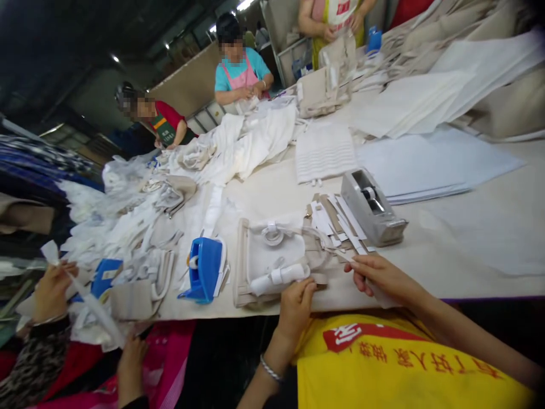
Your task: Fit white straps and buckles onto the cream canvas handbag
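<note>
A beige fabric bag (242,270) with a whitish front panel lies at the table's near edge, a white roll and a coiled strap on top of it. My left hand (296,304) is closed on the bag's near right corner, thumb and fingers pressed together. To the right, my right hand (381,275) pinches a pale strap (334,245) that runs back toward the bag. Some whitish material also hangs beneath that hand. Beyond my right hand, white and tan strips (336,218) lie in a loose pile beside a grey tape dispenser (372,210).
A blue tape dispenser (206,270) stands left of the bag. White sheets (426,162) and a ribbed white stack (326,150) lie farther back. At left, a co-worker's hands (53,289) stretch a white strip. Several other people work across the fabric-covered table (426,255).
</note>
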Motion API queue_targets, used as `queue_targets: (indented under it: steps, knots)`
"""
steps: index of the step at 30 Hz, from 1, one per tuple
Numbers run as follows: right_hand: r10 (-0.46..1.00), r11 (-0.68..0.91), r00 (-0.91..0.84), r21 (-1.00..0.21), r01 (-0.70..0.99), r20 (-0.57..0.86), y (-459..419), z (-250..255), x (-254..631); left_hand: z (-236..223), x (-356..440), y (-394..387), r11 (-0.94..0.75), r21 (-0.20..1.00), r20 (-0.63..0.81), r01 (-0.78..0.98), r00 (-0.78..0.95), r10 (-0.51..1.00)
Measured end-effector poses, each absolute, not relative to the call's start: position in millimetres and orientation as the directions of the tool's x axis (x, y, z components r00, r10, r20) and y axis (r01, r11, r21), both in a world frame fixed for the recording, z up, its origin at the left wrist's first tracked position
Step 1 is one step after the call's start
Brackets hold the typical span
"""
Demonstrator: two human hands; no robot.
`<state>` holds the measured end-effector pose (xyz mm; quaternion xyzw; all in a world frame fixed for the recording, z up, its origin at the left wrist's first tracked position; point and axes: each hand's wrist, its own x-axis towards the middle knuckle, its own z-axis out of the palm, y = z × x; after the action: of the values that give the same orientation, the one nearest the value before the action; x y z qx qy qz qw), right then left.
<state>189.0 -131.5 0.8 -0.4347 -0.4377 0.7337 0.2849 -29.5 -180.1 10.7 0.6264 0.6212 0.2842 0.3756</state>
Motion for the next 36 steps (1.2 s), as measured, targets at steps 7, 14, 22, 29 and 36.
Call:
queue_targets:
  steps: [7,14,22,29,36]
  knots:
    - [0.734,-0.543,-0.505,-0.839,-0.032,-0.455,-142.3,16.3,183.3,1.4,-46.1,-166.7,-0.122,0.595,0.068,0.794,0.101,0.993]
    - [0.663,-0.673,-0.519,-0.733,-0.097,-0.54,-151.1,12.0,163.8,1.0,-54.9,-168.9,-0.096,0.281,0.229,0.955,0.031,0.973]
    - [0.631,-0.712,-0.566,-0.685,-0.151,-0.531,-150.9,3.4,166.3,9.7,5.5,-184.9,0.322,0.935,-0.346,0.146,0.186,0.92]
    - [0.805,-0.272,-0.48,-0.936,0.223,-0.348,-155.7,-0.2,188.3,-4.8,42.7,-141.0,0.567,0.656,-0.542,-0.499,0.212,0.813]
    - [0.924,-0.145,0.319,-0.577,0.804,0.212,-122.7,-18.4,322.3,-6.4,44.3,-149.1,0.636,0.641,-0.621,-0.429,0.197,0.758]
